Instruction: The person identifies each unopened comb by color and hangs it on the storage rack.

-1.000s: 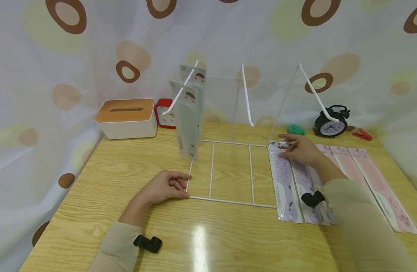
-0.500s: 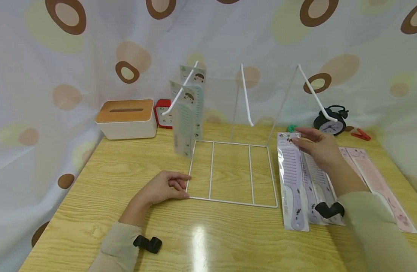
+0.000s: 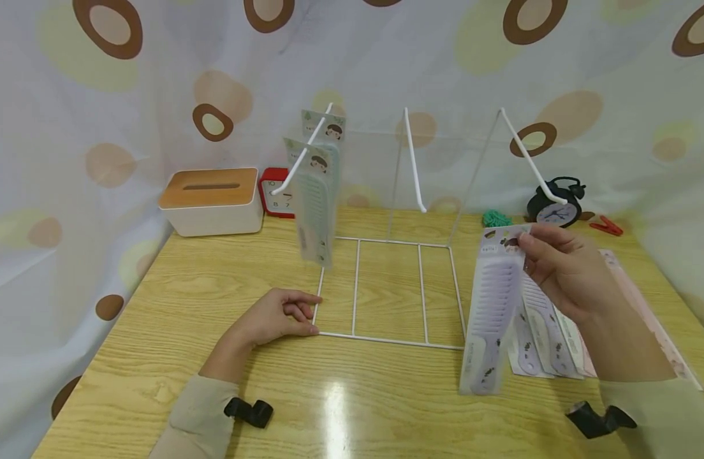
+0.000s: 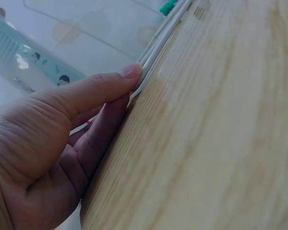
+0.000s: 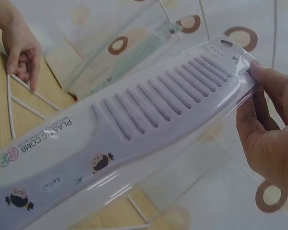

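Note:
My right hand pinches a purple plastic comb by the top of its clear package. It hangs nearly upright just right of the white wire display rack. In the right wrist view, the comb's teeth and printed little faces show through the wrapper. At the rack's front left corner, my left hand holds the base wire between thumb and fingers, close against the table; its thumb lies along the wire in the left wrist view. Green packaged combs hang on the rack's left hook.
More purple combs lie fanned on the table to the right, with pink combs partly behind my right arm. Along the back stand a tissue box, a red clock, a green tuft, a black alarm clock and a red clip.
My right hand has lifted the leftmost purple comb off the table and tilted it upright, moving right and nearer. The hanging green combs sway slightly. My left hand stays at the rack's corner.

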Tool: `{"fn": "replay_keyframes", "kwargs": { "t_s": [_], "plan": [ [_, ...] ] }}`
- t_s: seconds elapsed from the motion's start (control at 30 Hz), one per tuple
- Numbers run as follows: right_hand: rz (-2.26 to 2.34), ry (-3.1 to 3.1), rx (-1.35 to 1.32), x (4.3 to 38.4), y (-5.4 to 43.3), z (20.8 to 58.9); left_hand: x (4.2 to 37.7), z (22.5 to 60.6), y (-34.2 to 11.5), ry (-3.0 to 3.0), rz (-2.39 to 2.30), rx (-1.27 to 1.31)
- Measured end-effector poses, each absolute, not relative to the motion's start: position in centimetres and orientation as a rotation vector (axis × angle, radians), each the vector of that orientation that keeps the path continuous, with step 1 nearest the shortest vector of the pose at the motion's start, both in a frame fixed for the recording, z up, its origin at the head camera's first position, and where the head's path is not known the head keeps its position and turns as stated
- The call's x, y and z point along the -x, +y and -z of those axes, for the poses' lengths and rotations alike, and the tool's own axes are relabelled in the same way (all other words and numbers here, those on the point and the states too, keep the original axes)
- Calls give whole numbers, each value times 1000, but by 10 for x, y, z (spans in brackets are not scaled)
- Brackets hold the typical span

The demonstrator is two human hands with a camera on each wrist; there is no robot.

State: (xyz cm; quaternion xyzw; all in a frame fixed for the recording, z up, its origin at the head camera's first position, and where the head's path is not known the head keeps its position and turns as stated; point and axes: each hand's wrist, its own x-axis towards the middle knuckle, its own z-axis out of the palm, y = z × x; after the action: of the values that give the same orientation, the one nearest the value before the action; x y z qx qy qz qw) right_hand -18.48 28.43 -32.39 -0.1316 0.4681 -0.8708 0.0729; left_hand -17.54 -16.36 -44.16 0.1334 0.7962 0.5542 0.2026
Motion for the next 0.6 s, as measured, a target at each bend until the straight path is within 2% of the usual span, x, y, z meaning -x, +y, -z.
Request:
{"fn": "replay_keyframes", "kwargs": {
  "t_s": [0.33,0.47,0.6],
  "plan": [
    [2519,1265,871,162,229,306,176,443,-165,2229,-1548,-381],
    [2510,1280,938,156,209,294,178,443,-164,2228,-1544,-392],
    [2548,1359,897,154,188,278,178,443,-166,2219,-1551,-391]
  ]
}}
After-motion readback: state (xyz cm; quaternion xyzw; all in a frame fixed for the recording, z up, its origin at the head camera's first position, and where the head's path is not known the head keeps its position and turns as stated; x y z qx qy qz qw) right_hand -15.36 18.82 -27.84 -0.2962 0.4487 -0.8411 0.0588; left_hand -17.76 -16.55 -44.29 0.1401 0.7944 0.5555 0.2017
